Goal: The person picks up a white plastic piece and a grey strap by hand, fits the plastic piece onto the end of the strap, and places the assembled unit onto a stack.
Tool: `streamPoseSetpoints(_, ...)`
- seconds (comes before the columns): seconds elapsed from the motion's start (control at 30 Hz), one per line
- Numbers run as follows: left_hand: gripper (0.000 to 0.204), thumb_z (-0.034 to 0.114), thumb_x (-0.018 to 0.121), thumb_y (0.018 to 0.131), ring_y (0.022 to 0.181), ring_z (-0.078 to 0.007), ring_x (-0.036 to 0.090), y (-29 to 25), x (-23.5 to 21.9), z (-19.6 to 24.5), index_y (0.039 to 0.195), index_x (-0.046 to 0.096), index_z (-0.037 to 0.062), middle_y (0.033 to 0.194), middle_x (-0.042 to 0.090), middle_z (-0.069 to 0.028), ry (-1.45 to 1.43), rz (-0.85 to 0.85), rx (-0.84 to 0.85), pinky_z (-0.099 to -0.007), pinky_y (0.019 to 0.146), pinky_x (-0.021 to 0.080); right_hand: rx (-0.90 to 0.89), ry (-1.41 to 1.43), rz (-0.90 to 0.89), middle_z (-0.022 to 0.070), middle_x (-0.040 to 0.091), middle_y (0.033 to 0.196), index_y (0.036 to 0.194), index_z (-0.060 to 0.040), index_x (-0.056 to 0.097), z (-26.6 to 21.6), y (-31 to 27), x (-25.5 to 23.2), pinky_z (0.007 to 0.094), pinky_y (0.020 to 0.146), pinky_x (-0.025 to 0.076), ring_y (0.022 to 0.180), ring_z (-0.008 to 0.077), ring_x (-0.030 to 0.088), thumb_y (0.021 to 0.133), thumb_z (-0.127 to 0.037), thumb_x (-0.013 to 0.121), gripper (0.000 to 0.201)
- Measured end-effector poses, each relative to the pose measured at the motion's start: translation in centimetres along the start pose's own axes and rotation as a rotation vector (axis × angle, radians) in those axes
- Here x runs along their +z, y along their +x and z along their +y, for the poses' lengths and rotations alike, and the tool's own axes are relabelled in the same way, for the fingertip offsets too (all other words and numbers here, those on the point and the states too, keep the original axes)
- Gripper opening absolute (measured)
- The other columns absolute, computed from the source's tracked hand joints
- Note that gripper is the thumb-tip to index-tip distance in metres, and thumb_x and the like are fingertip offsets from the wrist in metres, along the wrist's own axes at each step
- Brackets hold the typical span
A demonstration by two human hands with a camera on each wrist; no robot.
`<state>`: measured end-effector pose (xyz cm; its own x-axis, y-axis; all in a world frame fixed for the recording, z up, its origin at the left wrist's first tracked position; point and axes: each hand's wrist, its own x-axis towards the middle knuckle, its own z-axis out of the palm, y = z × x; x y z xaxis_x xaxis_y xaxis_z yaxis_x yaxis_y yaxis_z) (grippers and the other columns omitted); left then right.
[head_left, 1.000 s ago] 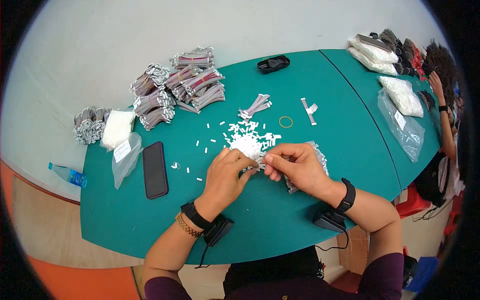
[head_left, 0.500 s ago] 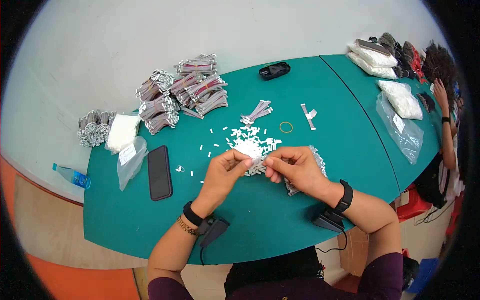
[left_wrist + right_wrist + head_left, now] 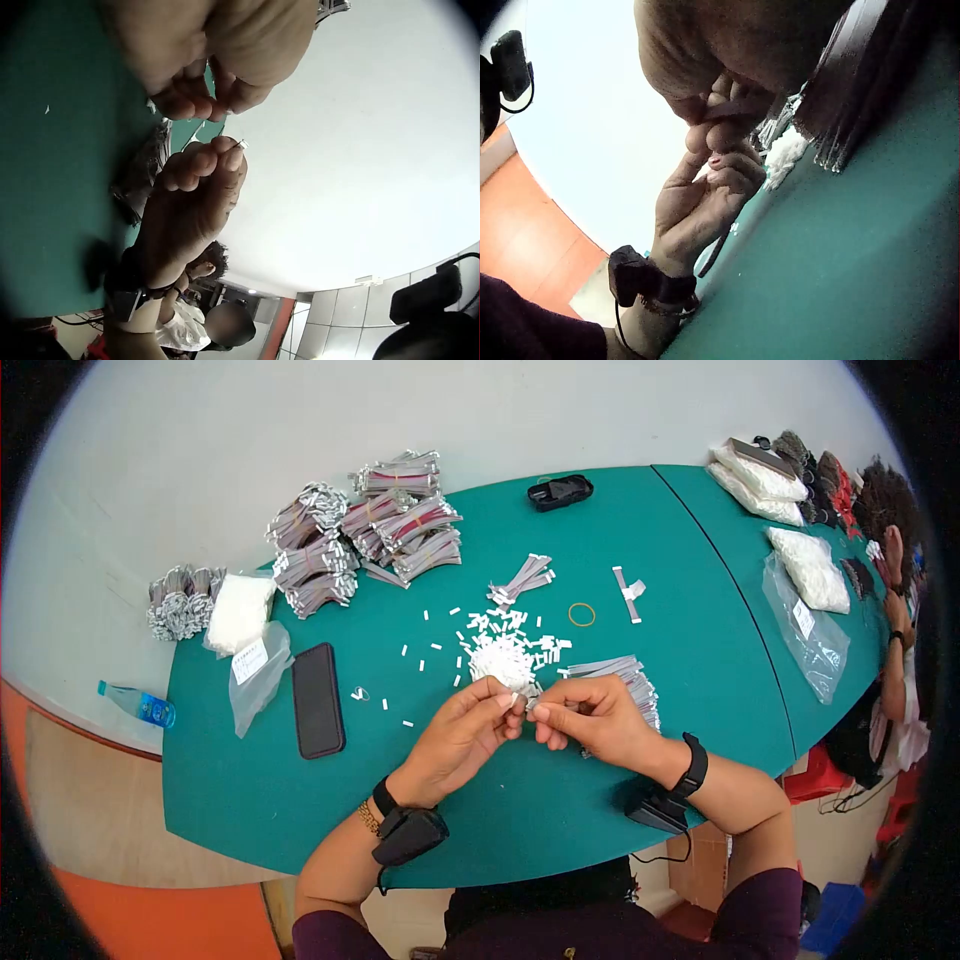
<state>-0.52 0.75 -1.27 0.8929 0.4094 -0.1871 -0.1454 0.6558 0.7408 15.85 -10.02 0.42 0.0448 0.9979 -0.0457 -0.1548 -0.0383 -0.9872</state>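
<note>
Green table [image 3: 620, 520], grey cable bundles [image 3: 400, 530] stacked far beyond the white pile [image 3: 500, 655], left hand [image 3: 462, 735] and right hand [image 3: 597, 717] met just in front of pile, fingertips curled, small white piece [image 3: 241, 144] pinched between them.
</note>
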Motion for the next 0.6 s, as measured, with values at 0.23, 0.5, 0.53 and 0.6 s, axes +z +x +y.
streamPoseSetpoints(0.23, 0.011, 0.017, 0.051, 0.091, 0.076, -0.0079, 0.047, -0.03, 0.12, 0.16, 0.090, 0.050, 0.0059, 0.087, 0.055, -0.0027, 0.008, -0.001, -0.012, -0.0225, 0.069, 0.039, 0.044, -0.043, -0.030, 0.0013, 0.061, 0.072, 0.088, -0.0021, 0.064, -0.16, 0.35, -0.38, 0.0183, 0.056, 0.046, 0.063, 0.0041, 0.054, 0.090, -0.012, 0.054, 0.015)
streamPoseSetpoints(0.5, 0.019, 0.012, 0.055, 0.089, 0.075, -0.0091, 0.050, 0.09, -0.25, 0.16, 0.105, 0.055, 0.0014, 0.086, 0.057, -0.0033, 0.060, 0.024, -0.008, -0.0217, 0.069, 0.041, 0.114, -0.049, -0.029, 0.0007, 0.061, 0.072, 0.087, -0.0025, 0.064, -0.01, 0.64, -0.52, 0.0180, 0.056, 0.046, 0.063, 0.0037, 0.054, 0.090, -0.011, 0.054, 0.013)
streamPoseSetpoints(0.53, 0.019, 0.011, 0.055, 0.089, 0.075, -0.0090, 0.050, 0.08, -0.41, 0.07, 0.105, 0.056, 0.0009, 0.086, 0.057, -0.0031, 0.058, 0.022, -0.007, -0.0218, 0.069, 0.042, 0.125, -0.054, -0.014, 0.0005, 0.060, 0.071, 0.086, -0.0026, 0.064, -0.10, 0.64, -0.47, 0.0178, 0.055, 0.045, 0.062, 0.0039, 0.054, 0.089, -0.012, 0.055, 0.013)
streamPoseSetpoints(0.6, 0.017, 0.010, 0.054, 0.089, 0.075, -0.0094, 0.051, 0.19, -0.65, -0.01, 0.103, 0.057, 0.0005, 0.085, 0.058, -0.0032, 0.058, 0.030, -0.006, -0.0224, 0.069, 0.042, 0.154, -0.070, -0.019, 0.0006, 0.060, 0.071, 0.086, -0.0026, 0.064, -0.20, 0.74, -0.61, 0.0176, 0.055, 0.045, 0.062, 0.0039, 0.054, 0.089, -0.012, 0.056, 0.013)
